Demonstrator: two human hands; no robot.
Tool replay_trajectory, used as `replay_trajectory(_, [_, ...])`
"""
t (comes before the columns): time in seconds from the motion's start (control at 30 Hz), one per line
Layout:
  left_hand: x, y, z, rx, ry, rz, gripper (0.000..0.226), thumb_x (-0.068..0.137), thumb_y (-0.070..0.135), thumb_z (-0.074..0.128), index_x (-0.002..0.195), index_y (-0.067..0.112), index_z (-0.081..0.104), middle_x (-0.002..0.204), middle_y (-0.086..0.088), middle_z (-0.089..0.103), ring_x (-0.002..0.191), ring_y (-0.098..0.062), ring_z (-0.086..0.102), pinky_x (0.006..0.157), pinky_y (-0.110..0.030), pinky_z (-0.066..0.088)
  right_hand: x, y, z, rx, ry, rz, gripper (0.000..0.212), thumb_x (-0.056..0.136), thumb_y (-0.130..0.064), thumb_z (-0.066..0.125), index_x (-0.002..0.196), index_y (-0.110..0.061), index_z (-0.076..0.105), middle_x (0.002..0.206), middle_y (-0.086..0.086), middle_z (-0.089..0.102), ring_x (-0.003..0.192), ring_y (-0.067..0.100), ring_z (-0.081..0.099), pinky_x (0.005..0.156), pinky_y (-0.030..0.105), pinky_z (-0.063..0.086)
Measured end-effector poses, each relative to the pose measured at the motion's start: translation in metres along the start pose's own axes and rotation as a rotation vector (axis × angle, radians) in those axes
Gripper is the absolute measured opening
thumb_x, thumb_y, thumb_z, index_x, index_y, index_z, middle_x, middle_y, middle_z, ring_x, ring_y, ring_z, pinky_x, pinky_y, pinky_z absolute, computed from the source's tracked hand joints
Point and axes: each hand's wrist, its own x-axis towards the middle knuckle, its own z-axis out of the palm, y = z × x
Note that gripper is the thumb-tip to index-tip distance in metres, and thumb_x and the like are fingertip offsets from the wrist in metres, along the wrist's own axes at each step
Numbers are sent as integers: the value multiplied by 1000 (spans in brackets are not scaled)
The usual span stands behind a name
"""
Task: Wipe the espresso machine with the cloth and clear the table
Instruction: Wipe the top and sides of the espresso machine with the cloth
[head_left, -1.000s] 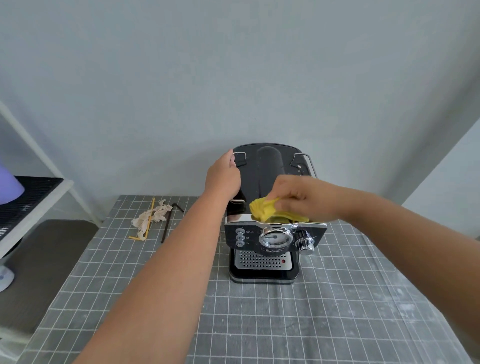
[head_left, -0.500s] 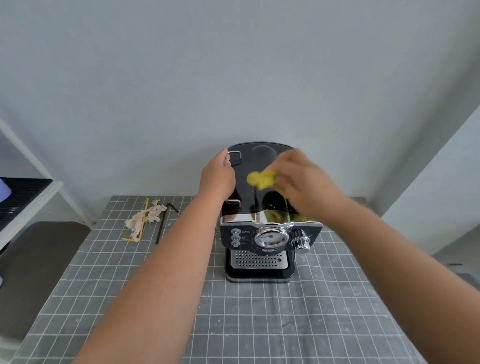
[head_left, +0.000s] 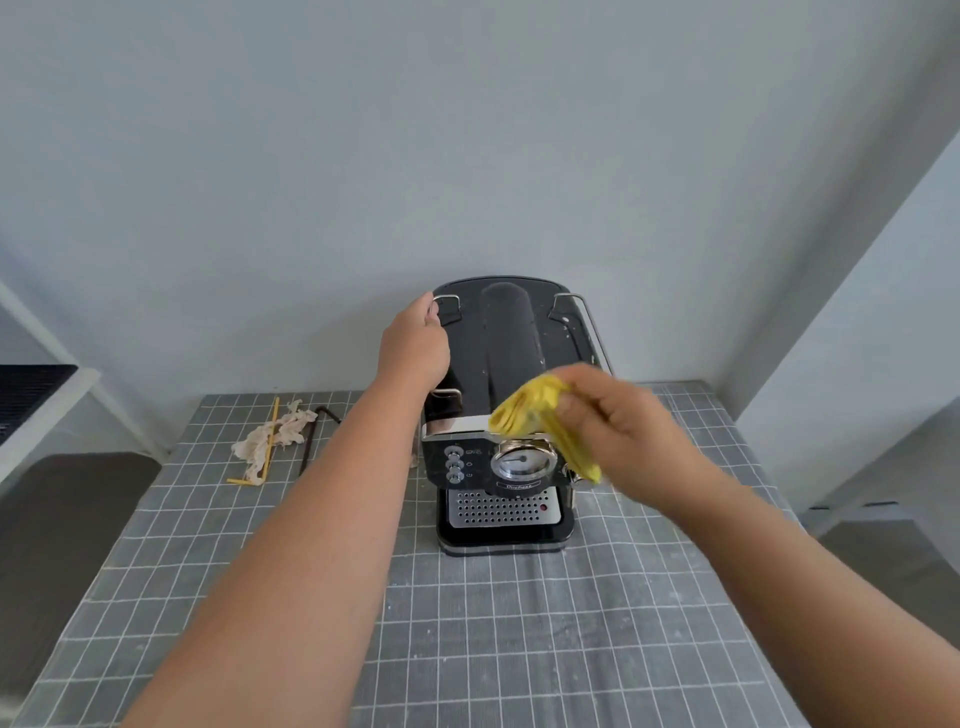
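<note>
You're working with one espresso machine (head_left: 501, 415), one yellow cloth (head_left: 540, 415), one crumpled tissue (head_left: 272, 436), one yellow straw (head_left: 269, 444) and one dark straw (head_left: 310, 436) on the table (head_left: 493, 623). Your left hand (head_left: 415, 345) is cupping the machine's upper left edge, fingers curled over it. Your right hand (head_left: 618, 436) is pinching the bunched cloth at the machine's front top corner, blurry. Half a second ago it was wiping further back on the lid. The scraps are lying well left of your left hand.
</note>
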Motion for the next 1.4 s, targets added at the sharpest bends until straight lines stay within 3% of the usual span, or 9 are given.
replay_trajectory(0.13, [1,1,-1,90,14,31,44,100,19,28,140,16,46,144,2,49,132,-21,45,104,-33,37,9,-2,-35,481,372,103,22,96,-15,49,93,-27,68,80,-1,68,79,22,57,71,33,50])
replay_trajectory(0.2, [-1,6,-2,240,50,92,41,100,19,29,136,13,49,137,-6,55,127,-28,47,96,-35,39,15,2,-52,462,538,136,25,98,-12,47,93,-27,67,78,-3,65,78,21,55,72,33,47])
replay_trajectory(0.27, [-5,13,-3,450,70,211,43,102,22,29,140,11,45,145,-10,46,136,-32,36,107,-38,32,22,12,-65,202,600,141,22,99,-16,48,95,-29,66,78,-6,67,72,16,57,69,30,47])
replay_trajectory(0.43, [-27,39,17,721,-99,526,52,103,35,26,151,17,27,160,-1,21,148,-26,14,120,-44,13,38,38,-49,-420,205,17,23,96,-15,53,110,-23,69,77,-16,63,76,-4,55,73,12,44])
replay_trajectory(0.53, [-34,43,28,754,-191,557,50,104,34,25,152,21,25,160,5,20,149,-24,11,120,-48,12,41,50,-31,-630,30,-45,26,95,-16,52,112,-25,70,104,-8,69,103,22,50,89,37,43])
replay_trajectory(0.7, [-39,33,26,796,0,437,47,102,29,26,146,19,37,151,2,41,144,-28,26,115,-46,23,51,39,-46,-612,-190,146,25,94,-31,50,111,-39,66,110,-23,56,116,12,31,92,35,21])
replay_trajectory(0.97, [-46,34,27,815,13,402,42,100,24,33,138,24,50,144,6,50,144,-28,24,110,-45,24,113,43,-30,-678,-48,228,26,91,-34,51,109,-43,68,99,-11,63,113,20,41,95,40,26])
replay_trajectory(1.17, [-50,36,27,820,22,382,44,97,19,34,137,23,51,138,6,56,144,-28,23,111,-45,23,151,54,-12,-823,81,235,28,92,-31,48,113,-29,67,109,1,66,110,24,48,90,37,35])
replay_trajectory(1.4, [-51,35,26,819,13,369,44,98,20,34,139,23,49,140,5,54,144,-28,24,110,-45,25,105,46,-30,-646,-129,124,24,91,-28,55,111,-34,68,99,-6,59,104,21,45,93,41,34])
